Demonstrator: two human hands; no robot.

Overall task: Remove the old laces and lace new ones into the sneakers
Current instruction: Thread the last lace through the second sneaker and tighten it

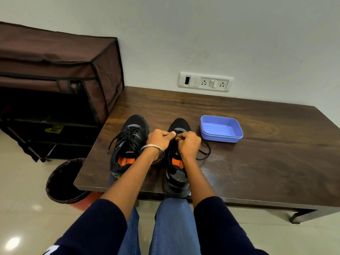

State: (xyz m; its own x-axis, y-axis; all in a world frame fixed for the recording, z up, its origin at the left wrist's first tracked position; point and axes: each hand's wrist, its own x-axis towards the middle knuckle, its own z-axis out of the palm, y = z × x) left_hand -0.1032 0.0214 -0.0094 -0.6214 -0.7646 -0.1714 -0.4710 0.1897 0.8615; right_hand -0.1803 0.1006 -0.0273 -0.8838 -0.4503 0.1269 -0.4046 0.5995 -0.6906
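Pinching a black lace (205, 150) over the right sneaker (177, 159) on a dark wooden table (257, 162), left hand (159, 138) and right hand (189, 143) curled close together at the upper eyelets, fingertips meeting. Left sneaker (127, 144) just beside, laces loose. Blue plastic tray (220, 128) near, to the right. Bin (64, 181) on the floor below the table's left corner.
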